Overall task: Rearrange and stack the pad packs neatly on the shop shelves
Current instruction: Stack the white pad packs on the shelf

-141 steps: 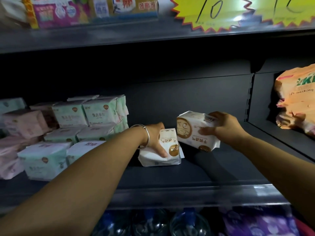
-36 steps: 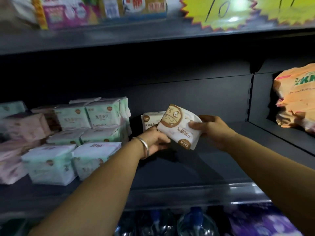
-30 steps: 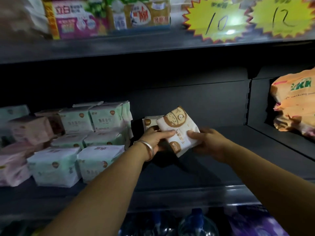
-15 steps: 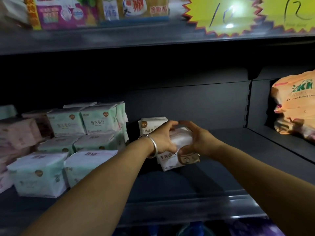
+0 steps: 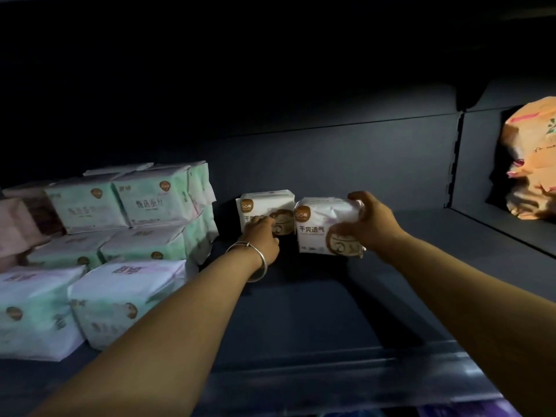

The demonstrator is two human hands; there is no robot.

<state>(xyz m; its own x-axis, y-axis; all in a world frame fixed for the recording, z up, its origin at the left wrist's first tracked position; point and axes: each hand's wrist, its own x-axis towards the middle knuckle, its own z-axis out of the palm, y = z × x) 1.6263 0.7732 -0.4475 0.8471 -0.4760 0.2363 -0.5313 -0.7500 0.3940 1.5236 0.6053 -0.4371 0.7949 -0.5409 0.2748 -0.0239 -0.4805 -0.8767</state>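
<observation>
Two white pad packs with brown round marks stand upright side by side at the back of the dark shelf (image 5: pixel 316 311). My right hand (image 5: pixel 371 225) grips the right pack (image 5: pixel 319 227) by its right side, thumb across the front. The left pack (image 5: pixel 267 207) stands just behind and left of it. My left hand (image 5: pixel 261 239), with a silver bangle at the wrist, rests with curled fingers on that pack's lower front. Whether it grips the pack I cannot tell.
Stacked mint-green pad packs (image 5: pixel 141 203) fill the shelf's left part, with pink packs (image 5: pixel 16 227) at the far left. An orange bag (image 5: pixel 532 164) lies on the neighbouring shelf to the right, past a divider (image 5: pixel 454 164). The metal shelf lip (image 5: pixel 346 383) runs along the front.
The pack held in both hands has been set upright to the right of the first pack. My left hand moved to the left pack. The camera has come closer and lower.
</observation>
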